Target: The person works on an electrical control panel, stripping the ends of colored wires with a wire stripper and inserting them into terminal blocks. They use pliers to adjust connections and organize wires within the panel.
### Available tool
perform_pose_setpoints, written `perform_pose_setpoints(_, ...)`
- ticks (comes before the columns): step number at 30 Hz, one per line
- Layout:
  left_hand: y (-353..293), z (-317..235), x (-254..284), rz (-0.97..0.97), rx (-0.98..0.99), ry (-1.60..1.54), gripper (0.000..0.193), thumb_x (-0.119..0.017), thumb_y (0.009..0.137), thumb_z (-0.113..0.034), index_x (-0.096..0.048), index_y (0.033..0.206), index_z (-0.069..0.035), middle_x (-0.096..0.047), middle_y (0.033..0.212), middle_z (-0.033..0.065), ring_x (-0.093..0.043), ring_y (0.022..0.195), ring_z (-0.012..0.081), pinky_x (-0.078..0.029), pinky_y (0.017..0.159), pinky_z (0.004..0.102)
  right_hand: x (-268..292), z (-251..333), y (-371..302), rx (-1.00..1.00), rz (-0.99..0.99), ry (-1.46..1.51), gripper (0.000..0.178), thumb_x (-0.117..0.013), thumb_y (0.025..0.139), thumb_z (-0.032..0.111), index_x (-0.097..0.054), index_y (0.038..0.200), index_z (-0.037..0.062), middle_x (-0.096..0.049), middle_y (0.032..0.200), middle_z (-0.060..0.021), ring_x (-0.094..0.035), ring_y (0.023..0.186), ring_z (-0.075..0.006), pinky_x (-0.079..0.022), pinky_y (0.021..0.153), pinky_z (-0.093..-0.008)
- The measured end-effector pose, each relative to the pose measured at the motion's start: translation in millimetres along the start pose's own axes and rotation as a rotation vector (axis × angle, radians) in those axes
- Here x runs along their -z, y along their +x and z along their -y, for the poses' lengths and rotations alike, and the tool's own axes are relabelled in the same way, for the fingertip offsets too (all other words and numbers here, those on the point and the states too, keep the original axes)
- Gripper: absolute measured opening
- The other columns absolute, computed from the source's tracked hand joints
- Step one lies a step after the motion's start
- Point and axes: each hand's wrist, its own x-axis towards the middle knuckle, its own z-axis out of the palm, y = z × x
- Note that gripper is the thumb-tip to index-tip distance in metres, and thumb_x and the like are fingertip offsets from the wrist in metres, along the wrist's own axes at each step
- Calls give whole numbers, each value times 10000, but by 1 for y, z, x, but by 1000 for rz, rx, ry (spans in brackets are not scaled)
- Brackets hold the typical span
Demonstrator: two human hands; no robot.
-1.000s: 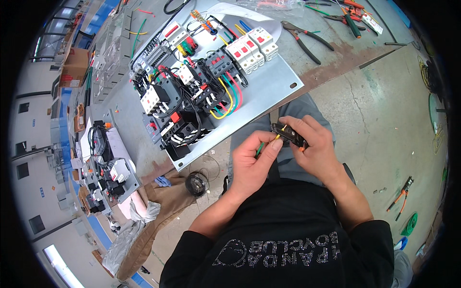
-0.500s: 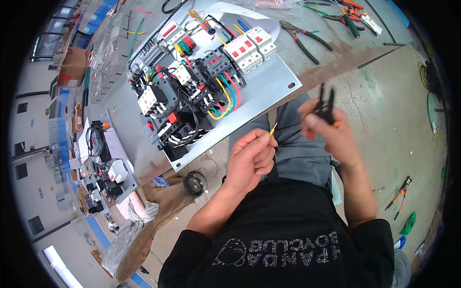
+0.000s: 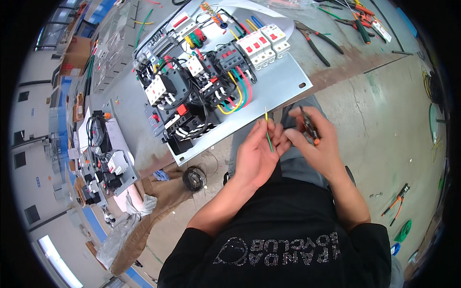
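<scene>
In the head view, the left hand (image 3: 254, 156) lies just right of centre, turned partly palm up, its thumb and fingers closed on a short yellow-green wire (image 3: 269, 138). The wire's pale, thin tip points to 12 o'clock and its green end to about 6; where the thumb crosses, part of the grip is hidden.

At 3 o'clock from the wire, the right hand (image 3: 317, 141) has its fingers curled around a dark hand tool (image 3: 309, 124) with orange on its handle. Most of the tool is covered by the palm and fingers — whether its jaws are spread or together, I cannot tell. The two hands' fingertips come close; whether they touch is unclear.

Toward 12 o'clock, a metal panel (image 3: 283, 86) carries white breakers (image 3: 261, 45) and a dense tangle of wiring, its far parts hard to separate. Dark-handled pliers (image 3: 317, 44) lie between 1 and 2 o'clock. At 9, another wired assembly (image 3: 115, 165) is bent by the fisheye rim; an orange-handled tool (image 3: 397, 204) lies on the floor toward 4.
</scene>
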Motion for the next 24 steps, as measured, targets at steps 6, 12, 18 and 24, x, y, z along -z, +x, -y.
perform_pose_setpoints(6, 12, 1, 2, 142, -77, -76, 290, -424, 1169, -304, -597, 1114, -78, -530, 1586, 194, -351, 1587, 314, -308, 1292, 499, -12, -2, -17, 206, 66, -198, 394, -860, 832, 126, -704, 1187, 59, -711, 958, -146, -720, 865, -344, -571, 738, -401)
perform_pose_setpoints(12, 14, 12, 5, 164, -138, -26, 232, -479, 1150, -249, -616, 1176, -64, -541, 1565, 185, -375, 1564, 291, -335, 1263, 474, -20, -3, -11, 207, 69, -310, 282, -824, 893, 128, -698, 1130, 40, -684, 895, -129, -687, 763, -329, -517, 660, -406)
perform_pose_setpoints(18, 14, 9, 11, 69, -215, 3, 193, -543, 1113, -214, -655, 1117, -57, -641, 1414, 167, -522, 1443, 265, -428, 1201, 490, -8, -7, -8, 137, 146, -234, 147, -760, 948, 116, -663, 1005, 21, -600, 779, -98, -571, 655, -239, -437, 612, -371)
perform_pose_setpoints(24, 2, -14, 24, 77, -287, 237, 145, -566, 1031, -118, -604, 899, -71, -652, 1359, 169, -620, 1330, 277, -627, 980, 505, 33, 4, -4, -178, 250, 61, 154, -728, 996, 146, -637, 1007, 22, -516, 727, -22, -449, 699, -93, -401, 630, -294)
